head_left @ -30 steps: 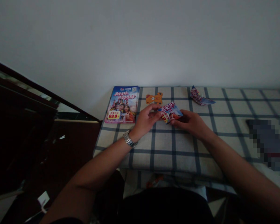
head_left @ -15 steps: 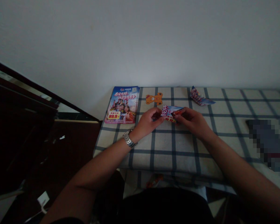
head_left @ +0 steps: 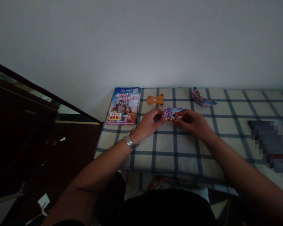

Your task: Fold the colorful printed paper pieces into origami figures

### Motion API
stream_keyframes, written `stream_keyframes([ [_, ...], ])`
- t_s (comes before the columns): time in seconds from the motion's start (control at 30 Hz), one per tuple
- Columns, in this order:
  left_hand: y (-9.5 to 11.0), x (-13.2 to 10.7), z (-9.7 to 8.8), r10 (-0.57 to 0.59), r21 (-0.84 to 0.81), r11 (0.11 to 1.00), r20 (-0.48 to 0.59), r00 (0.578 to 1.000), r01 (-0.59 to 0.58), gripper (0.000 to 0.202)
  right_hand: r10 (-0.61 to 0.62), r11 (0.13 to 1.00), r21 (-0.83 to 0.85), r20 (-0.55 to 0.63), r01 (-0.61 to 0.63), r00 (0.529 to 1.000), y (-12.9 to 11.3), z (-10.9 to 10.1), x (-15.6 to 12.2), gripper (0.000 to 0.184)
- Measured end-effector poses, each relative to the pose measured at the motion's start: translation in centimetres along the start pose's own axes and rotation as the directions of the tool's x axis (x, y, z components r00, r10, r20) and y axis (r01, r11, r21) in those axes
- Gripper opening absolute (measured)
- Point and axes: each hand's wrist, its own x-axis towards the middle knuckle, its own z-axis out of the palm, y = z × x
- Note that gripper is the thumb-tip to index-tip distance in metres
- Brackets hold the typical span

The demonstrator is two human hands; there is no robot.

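Observation:
Between my hands, just above the checked tablecloth, is a folded flyer (head_left: 172, 113) with bright printing. My left hand (head_left: 152, 121) pinches its left end between thumb and fingers; a metal watch sits on that wrist. At its right end, my right hand (head_left: 193, 123) grips it, the thumb lying along the near edge. Behind my left hand, a stack of flyers (head_left: 124, 105) of similar print lies flat near the wall. A folded paper piece (head_left: 202, 99) with similar print rests beyond my right hand.
An orange teddy bear cutout (head_left: 155, 99) lies on the checked tablecloth (head_left: 165, 147), behind my hands. On the right is a dark pixelated object (head_left: 271, 141). The pale wall (head_left: 155, 44) borders the table's far edge, and dark furniture (head_left: 19, 125) stands on the left.
My right thumb and fingers have shifted slightly left along the flyer's near edge, covering more of its lower print. My left hand stays nearly still.

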Motion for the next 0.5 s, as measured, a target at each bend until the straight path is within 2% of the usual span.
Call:
stream_keyframes([
  [0.17,-0.1,-0.1,0.2,0.052,0.043,0.998,-0.016,0.999,-0.052,0.015,-0.049,0.991,-0.125,-0.038,0.044,0.998,0.1,0.0,-0.2,0.027],
  [0.27,0.3,-0.2,0.2,0.131,0.040,0.991,-0.062,0.989,-0.129,0.025,-0.115,0.957,-0.277,-0.084,0.088,0.990,0.0,-0.2,-0.3,0.020],
  [0.37,0.9,-0.2,-0.1,0.211,0.048,0.977,-0.079,0.974,-0.208,0.033,-0.209,0.906,-0.391,-0.082,0.161,0.975,-0.2,-0.4,-0.3,0.013],
  [0.5,1.4,-0.1,-0.6,0.266,0.163,0.954,-0.078,0.961,-0.251,0.015,-0.297,0.860,-0.439,-0.013,0.261,0.955,-0.5,-0.5,-0.1,0.009],
])
